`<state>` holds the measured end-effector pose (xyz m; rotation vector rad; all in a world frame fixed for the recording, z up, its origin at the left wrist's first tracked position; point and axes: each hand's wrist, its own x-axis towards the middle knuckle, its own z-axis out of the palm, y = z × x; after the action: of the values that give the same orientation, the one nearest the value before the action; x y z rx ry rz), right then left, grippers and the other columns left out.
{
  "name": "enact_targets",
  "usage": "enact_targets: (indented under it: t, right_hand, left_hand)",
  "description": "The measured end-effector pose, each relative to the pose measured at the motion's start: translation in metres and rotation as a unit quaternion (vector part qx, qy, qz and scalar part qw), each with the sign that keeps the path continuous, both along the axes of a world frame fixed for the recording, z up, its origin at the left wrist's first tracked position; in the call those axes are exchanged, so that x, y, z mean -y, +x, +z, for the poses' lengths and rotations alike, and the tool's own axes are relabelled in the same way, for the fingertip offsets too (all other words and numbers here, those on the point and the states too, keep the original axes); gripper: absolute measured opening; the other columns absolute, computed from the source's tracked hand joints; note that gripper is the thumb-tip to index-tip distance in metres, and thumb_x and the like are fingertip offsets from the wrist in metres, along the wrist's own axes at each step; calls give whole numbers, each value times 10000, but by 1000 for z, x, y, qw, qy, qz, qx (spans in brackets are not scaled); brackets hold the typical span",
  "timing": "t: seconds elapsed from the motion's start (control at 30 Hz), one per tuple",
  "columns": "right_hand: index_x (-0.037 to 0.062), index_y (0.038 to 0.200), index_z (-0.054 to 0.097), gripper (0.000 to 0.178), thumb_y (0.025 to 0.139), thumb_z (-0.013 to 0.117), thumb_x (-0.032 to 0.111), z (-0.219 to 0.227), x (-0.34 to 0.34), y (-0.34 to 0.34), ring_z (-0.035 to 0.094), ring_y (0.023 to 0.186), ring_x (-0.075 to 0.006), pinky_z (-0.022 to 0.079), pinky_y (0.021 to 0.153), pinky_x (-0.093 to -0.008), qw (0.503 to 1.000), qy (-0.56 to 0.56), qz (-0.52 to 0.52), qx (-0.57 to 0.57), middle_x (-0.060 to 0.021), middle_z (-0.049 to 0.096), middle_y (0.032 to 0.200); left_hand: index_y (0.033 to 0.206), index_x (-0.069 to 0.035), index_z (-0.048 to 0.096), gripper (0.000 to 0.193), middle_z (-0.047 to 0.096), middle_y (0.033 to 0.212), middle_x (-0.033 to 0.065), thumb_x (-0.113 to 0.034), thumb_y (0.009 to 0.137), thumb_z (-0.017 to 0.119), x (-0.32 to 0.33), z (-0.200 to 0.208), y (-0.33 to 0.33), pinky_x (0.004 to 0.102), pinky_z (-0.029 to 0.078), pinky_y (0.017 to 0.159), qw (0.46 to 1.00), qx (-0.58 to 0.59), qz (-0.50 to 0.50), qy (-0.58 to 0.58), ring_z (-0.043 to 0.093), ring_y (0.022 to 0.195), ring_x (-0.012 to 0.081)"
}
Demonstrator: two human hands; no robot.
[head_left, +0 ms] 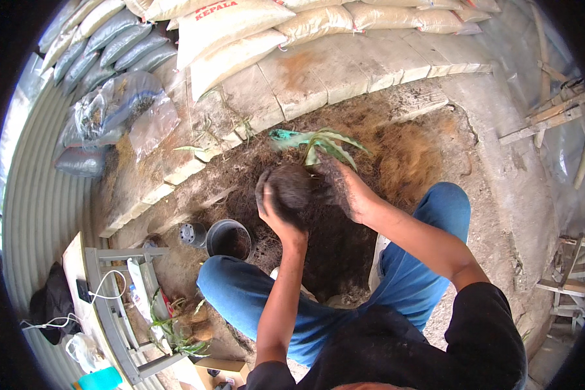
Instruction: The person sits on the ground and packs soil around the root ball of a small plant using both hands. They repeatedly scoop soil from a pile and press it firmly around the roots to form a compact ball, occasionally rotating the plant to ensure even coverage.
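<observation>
A leafy plant (335, 144) with long green, pale-marked leaves is held low over dark soil between my hands. Below its leaves is a rounded dark mass (291, 186), blurred by motion; whether it is a black pot or a soil-covered root ball, I cannot tell. My left hand (274, 211) curls around its left side, fingers blackened with soil. On the other side my right hand (346, 188), also soiled, closes at the plant's base, its fingers partly hidden. Just behind the leaves lies a piece of turquoise plastic (286, 138).
Loose dark soil (335, 250) lies between my legs, with brown fibre (406, 156) to the right. A black pot (229, 239) and a smaller pot (192, 234) stand left of my knee. Stacked sacks (234, 45) line the back beyond a concrete ledge (305, 84). A wooden bench (101, 305) stands left.
</observation>
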<state>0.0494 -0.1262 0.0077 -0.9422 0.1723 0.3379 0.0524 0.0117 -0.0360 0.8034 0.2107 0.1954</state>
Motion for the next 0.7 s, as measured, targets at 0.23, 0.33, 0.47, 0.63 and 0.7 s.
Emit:
enact_targets:
  t: [0.23,0.33,0.47,0.63,0.7]
  right_hand:
    - [98,1168,609,602,863,515,608,-10,-28,3,591,1062,-232,431,981,-418,966,173,-38,-190,-102,624,1175]
    - [97,1098,634,505,886,520,541,-14,-13,5,638,949,-258,488,912,-424,951,261,15,-165,-91,668,1046]
    - [104,1109,624,479,912,491,519,-14,-8,9,629,922,-235,499,868,-395,955,241,25,-170,-81,659,1036]
    - [107,1145,585,490,937,466,534,-20,-20,-4,597,857,-190,498,790,-360,980,134,-47,-141,-56,621,954]
    - [101,1172,572,516,934,467,547,-11,-21,-8,596,872,-186,496,798,-353,983,90,-63,-148,-57,618,980]
  left_hand:
    - [1288,-49,505,541,527,1290,151,-444,955,345,8,0,-16,464,345,1050,997,-37,-74,5,459,1227,311]
    - [1349,-5,451,533,386,1432,211,-375,987,322,3,-7,-20,490,176,1127,815,92,22,572,249,1396,357]
    - [1349,-5,457,527,326,1464,223,-293,908,475,0,19,-16,524,155,1124,825,215,77,516,200,1398,422]
    - [1027,28,642,327,643,1058,200,-214,819,568,12,7,-20,441,458,935,775,308,89,545,602,1060,377]
    - [1026,33,639,315,640,1059,205,-203,834,556,13,-2,-22,443,459,930,804,299,92,505,597,1070,378]
